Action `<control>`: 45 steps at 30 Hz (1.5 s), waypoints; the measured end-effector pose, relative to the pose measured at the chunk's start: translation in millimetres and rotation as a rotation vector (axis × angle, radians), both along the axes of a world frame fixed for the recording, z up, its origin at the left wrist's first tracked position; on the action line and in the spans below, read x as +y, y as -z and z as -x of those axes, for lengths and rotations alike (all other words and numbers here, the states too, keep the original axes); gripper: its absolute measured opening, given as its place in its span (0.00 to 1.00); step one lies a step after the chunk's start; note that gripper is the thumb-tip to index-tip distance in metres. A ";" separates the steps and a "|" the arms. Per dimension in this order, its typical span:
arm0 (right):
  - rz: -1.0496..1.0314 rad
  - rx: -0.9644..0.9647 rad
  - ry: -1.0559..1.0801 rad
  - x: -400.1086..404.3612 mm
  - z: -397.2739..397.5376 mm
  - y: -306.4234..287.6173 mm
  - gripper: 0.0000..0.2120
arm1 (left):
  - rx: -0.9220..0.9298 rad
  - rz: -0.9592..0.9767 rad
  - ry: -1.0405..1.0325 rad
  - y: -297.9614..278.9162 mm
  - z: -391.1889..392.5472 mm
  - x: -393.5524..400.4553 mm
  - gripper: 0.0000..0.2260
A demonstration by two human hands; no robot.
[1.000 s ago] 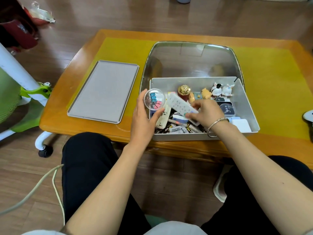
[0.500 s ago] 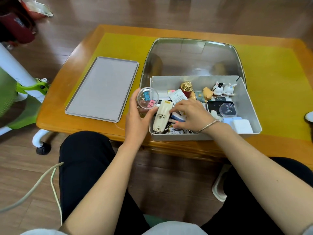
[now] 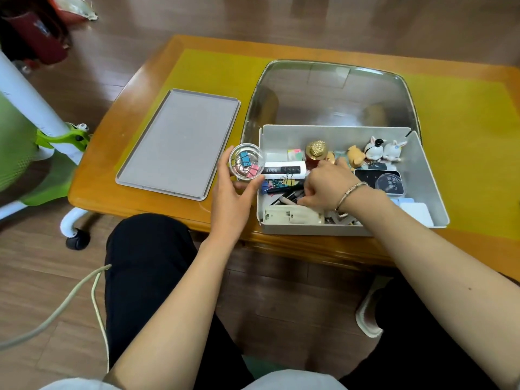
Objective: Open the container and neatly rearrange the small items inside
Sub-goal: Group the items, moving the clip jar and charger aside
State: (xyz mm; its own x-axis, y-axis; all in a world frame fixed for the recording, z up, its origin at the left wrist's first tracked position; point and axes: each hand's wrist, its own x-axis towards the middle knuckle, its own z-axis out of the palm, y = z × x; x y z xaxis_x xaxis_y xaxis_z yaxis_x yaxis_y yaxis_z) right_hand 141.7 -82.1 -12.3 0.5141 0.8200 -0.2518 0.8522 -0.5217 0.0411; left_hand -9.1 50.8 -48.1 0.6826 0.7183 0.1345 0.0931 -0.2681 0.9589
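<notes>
Container [image 3: 422, 175], a grey box, sits at the front edge of the wooden table [image 3: 135, 88], already open: its clear lid [image 3: 332, 91] is swung up and back behind it, so that first step looks done. The tidying itself seems only just under way. Along the box's back wall a gold-capped bottle [image 3: 316, 153] and a row of small figurines [image 3: 377, 150] stand upright, and a dark case [image 3: 377, 178] lies just in front of them. The front left part is a loose heap of pens [image 3: 287, 194], stray binder clips [image 3: 274, 183], a white tube [image 3: 284, 168] and a pale remote [image 3: 292, 216] lying along the front wall. The left hand [image 3: 230, 198] holds a small clear jar [image 3: 246, 161] at the box's left wall, thumb and fingers curled round it; a blue and a pink clip are already inside. The right hand [image 3: 327, 184] reaches down into the heap with curled fingers; I cannot tell whether it has pinched anything. Judging by this, most clips are yet to be gathered and the pens and remote yet to be lined up. A flat grey tray [image 3: 180, 142] lies on the table to the box's left.
</notes>
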 end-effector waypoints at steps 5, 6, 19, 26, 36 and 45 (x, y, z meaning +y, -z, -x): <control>-0.203 0.000 -0.041 25.8 4.7 7.0 0.12 | 0.015 -0.002 -0.008 0.8 0.8 0.3 0.32; -0.202 -0.017 -0.046 32.1 5.8 10.9 0.13 | 0.017 -0.005 -0.009 0.8 1.3 0.8 0.32; -0.434 0.271 0.175 35.8 6.3 13.1 0.11 | 0.039 0.030 -0.030 -1.5 10.0 2.5 0.31; -0.647 0.334 0.362 6.5 -9.2 -8.4 0.12 | 0.012 0.030 -0.022 -4.1 6.6 -1.7 0.30; -0.813 0.605 0.479 -4.9 -6.3 -2.4 0.05 | -0.025 0.019 0.009 -2.5 5.8 -6.1 0.29; -0.797 0.546 0.425 -11.0 -5.9 -2.8 0.05 | -0.037 -0.009 0.026 0.2 3.9 -6.6 0.30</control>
